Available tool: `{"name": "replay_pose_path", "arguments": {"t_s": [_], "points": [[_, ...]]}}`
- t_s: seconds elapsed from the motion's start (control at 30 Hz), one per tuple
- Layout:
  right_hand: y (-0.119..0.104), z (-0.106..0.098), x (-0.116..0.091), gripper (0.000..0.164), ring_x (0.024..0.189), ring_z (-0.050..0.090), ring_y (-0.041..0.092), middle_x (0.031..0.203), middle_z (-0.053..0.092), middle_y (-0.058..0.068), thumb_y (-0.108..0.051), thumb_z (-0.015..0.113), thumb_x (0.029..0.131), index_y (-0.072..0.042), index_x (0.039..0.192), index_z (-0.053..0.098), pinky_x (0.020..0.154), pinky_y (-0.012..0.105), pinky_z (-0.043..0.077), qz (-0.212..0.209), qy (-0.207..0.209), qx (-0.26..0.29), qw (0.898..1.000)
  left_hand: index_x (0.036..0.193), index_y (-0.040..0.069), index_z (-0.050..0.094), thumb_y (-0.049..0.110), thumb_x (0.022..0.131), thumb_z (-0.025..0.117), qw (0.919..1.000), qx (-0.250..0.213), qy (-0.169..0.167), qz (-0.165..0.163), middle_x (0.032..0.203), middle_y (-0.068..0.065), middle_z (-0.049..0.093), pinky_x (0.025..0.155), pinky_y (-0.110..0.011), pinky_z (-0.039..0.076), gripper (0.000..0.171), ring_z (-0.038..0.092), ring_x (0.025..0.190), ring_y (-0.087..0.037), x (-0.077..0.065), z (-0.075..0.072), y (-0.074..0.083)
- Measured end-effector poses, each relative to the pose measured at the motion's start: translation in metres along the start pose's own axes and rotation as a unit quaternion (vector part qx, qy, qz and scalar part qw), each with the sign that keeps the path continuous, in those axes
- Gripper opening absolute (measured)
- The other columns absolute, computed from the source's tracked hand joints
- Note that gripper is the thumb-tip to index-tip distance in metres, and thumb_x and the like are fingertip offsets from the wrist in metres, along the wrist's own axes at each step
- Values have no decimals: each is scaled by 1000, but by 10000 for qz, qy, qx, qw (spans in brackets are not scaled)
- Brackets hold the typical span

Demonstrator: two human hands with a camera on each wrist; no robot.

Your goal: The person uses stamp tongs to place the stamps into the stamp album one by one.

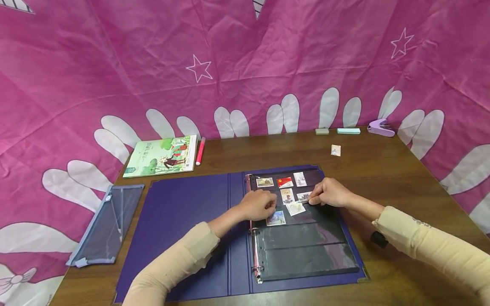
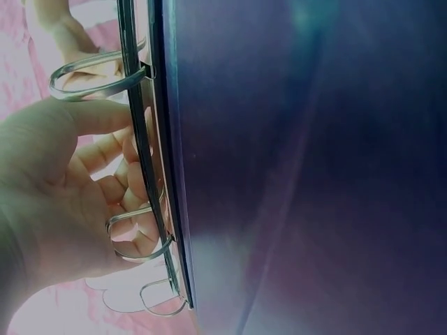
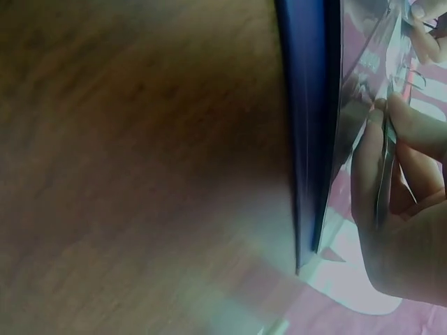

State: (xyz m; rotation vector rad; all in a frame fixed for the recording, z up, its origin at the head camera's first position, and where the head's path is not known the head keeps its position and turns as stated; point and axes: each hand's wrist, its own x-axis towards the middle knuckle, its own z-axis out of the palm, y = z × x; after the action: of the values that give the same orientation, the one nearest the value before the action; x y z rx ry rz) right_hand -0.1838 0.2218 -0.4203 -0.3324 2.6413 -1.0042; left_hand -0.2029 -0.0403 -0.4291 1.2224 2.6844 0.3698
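Note:
A black stamp page (image 1: 306,259) with clear pockets lies in a blue ring binder (image 1: 191,204). Near a small pictorial stamp (image 1: 304,196), my right hand (image 1: 330,193) pinches with thumb and index finger, apparently at that stamp's edge. The right wrist view shows a thin dark strip (image 3: 384,167) between these fingers; its kind is unclear. My left hand (image 1: 259,205) rests on the page by the rings, fingers loosely bent, beside a blue stamp (image 1: 276,218). A pale stamp (image 1: 295,208) lies tilted between the hands. A red stamp (image 1: 285,182) sits in the top row.
One loose stamp (image 1: 335,150) lies behind the binder. Farther back are an eraser (image 1: 322,131), a light-blue bar (image 1: 348,131) and a purple stapler (image 1: 381,127). At left are a picture book (image 1: 162,157), a red marker (image 1: 200,151) and a zip pouch (image 1: 109,225).

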Motion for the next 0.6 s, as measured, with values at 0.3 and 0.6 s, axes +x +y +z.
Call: {"name": "replay_pose_path", "arguments": {"t_s": [0.3, 0.6], "points": [[-3, -13, 12, 14, 70, 60, 6, 85, 71, 12, -10, 71, 76, 2, 83, 74, 60, 28, 54, -93, -1199, 256, 9924, 78, 20, 59, 21, 86, 58, 9999, -149, -36, -75, 72, 7, 53, 54, -21, 29, 8, 45, 67, -8, -1, -1, -1], [-7, -20, 27, 19, 70, 57, 5, 86, 71, 8, -6, 71, 73, 8, 85, 71, 61, 28, 53, 151, -2096, 324, 9771, 78, 19, 59, 20, 87, 57, 9999, -162, -25, 21, 71, 7, 53, 53, -20, 29, 9, 45, 65, -7, 0, -2, -1]]}}
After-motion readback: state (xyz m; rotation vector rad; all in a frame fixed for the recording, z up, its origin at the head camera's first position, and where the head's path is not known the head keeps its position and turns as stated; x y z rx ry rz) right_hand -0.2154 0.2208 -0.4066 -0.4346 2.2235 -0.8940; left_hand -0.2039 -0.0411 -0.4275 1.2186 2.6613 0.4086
